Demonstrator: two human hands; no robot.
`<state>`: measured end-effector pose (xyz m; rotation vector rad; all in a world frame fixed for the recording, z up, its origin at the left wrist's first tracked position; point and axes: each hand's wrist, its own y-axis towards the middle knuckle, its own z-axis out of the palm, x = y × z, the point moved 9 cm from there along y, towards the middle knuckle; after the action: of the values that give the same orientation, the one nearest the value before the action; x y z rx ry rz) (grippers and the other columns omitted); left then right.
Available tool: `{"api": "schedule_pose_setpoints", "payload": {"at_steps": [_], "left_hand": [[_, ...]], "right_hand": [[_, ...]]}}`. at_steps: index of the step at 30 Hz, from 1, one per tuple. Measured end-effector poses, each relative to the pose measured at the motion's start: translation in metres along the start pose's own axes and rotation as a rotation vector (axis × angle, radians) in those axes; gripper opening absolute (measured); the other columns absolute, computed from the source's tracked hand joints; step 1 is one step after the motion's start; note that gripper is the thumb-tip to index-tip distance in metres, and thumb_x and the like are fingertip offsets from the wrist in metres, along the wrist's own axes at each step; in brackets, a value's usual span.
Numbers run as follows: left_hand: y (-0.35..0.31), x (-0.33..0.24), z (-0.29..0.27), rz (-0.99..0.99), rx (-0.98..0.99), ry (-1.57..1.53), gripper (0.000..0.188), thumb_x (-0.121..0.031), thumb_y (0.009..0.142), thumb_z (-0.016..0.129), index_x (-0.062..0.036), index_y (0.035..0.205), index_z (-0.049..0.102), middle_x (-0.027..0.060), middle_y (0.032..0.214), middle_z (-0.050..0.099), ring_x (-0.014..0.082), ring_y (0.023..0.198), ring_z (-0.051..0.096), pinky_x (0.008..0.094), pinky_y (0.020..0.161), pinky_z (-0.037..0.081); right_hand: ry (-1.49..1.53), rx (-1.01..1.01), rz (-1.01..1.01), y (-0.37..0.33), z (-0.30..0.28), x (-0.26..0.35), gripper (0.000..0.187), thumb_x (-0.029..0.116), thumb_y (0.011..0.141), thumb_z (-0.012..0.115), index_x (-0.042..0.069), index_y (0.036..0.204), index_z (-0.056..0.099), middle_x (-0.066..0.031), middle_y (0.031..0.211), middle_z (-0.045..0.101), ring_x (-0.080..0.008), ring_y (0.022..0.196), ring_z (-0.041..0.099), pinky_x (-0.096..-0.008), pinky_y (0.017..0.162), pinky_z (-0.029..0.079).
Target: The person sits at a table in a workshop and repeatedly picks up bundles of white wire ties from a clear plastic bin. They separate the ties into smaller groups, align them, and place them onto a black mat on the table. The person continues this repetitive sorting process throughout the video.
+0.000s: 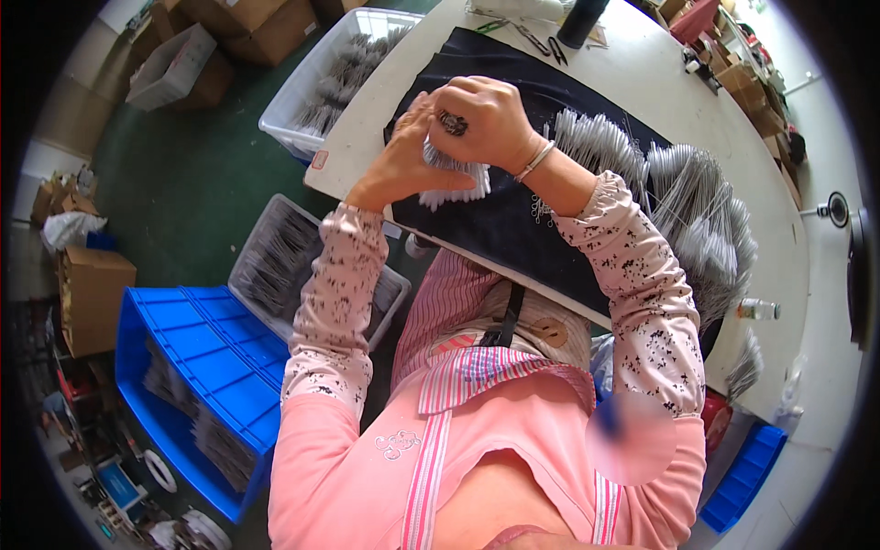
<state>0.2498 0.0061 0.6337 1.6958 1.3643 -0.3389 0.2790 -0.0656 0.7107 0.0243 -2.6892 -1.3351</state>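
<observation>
Over the dark cloth (513, 243), my hands are together around a bundle of thin wire brushes (456, 181) with white bristle ends. My left hand (399, 165) wraps the bundle from the left, its thumb lying across the front. My right hand (486, 115) is closed over the top, and a dark cluster like wire ends (452, 123) shows at its fist. The middle of the bundle is hidden by my fingers. Close to my right wrist, several small wire loops (541, 211) lie on the cloth.
Large heaps of similar brushes (697, 197) cover the table's right side. Clear bins of brushes (353, 78) stand left of the white table (367, 110), with a grey bin (275, 252) and a blue crate (206, 330) below. Pliers-like tools (556, 50) and a dark cylinder (582, 23) are at the far edge.
</observation>
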Motion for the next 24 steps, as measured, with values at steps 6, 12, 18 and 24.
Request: {"api": "schedule_pose_setpoints", "payload": {"at_steps": [6, 12, 18, 24], "left_hand": [[0.031, 0.003, 0.022, -0.091, 0.148, -0.320, 0.066, -0.021, 0.056, 0.087, -0.0039, 0.110, 0.054, 0.0079, 0.110, 0.058, 0.0145, 0.102, 0.055, 0.0294, 0.085, 0.048], [0.025, 0.034, 0.044, -0.077, 0.144, -0.316, 0.064, -0.018, 0.060, 0.084, -0.0047, 0.114, 0.052, 0.0075, 0.113, 0.056, 0.0158, 0.105, 0.054, 0.0307, 0.087, 0.047], [0.017, 0.045, 0.050, -0.031, 0.140, -0.173, 0.063, -0.015, 0.063, 0.082, -0.0055, 0.117, 0.049, 0.0071, 0.116, 0.054, 0.0171, 0.107, 0.054, 0.0320, 0.089, 0.047], [0.018, 0.058, 0.057, 0.045, 0.160, -0.004, 0.063, -0.012, 0.067, 0.079, -0.0063, 0.120, 0.047, 0.0066, 0.119, 0.052, 0.0183, 0.109, 0.053, 0.0333, 0.091, 0.046]], "right_hand": [[0.030, -0.084, 0.060, -0.008, -0.009, -0.014, 0.014, 0.017, 0.061, 0.067, 0.008, 0.066, 0.058, -0.0059, 0.067, 0.058, -0.0257, 0.061, 0.058, -0.0337, 0.055, 0.049], [0.210, -0.190, 0.095, -0.013, -0.014, -0.012, 0.015, 0.013, 0.059, 0.068, 0.010, 0.069, 0.058, -0.0037, 0.068, 0.057, -0.0235, 0.064, 0.056, -0.0319, 0.055, 0.047], [0.239, -0.208, 0.103, -0.014, -0.017, -0.015, 0.015, 0.009, 0.060, 0.067, 0.008, 0.073, 0.059, -0.0064, 0.074, 0.059, -0.0260, 0.065, 0.057, -0.0337, 0.058, 0.049], [0.178, -0.191, 0.135, -0.012, -0.013, -0.025, 0.016, 0.010, 0.061, 0.067, 0.008, 0.075, 0.060, -0.0072, 0.077, 0.061, -0.0286, 0.071, 0.060, -0.0353, 0.064, 0.052]]}}
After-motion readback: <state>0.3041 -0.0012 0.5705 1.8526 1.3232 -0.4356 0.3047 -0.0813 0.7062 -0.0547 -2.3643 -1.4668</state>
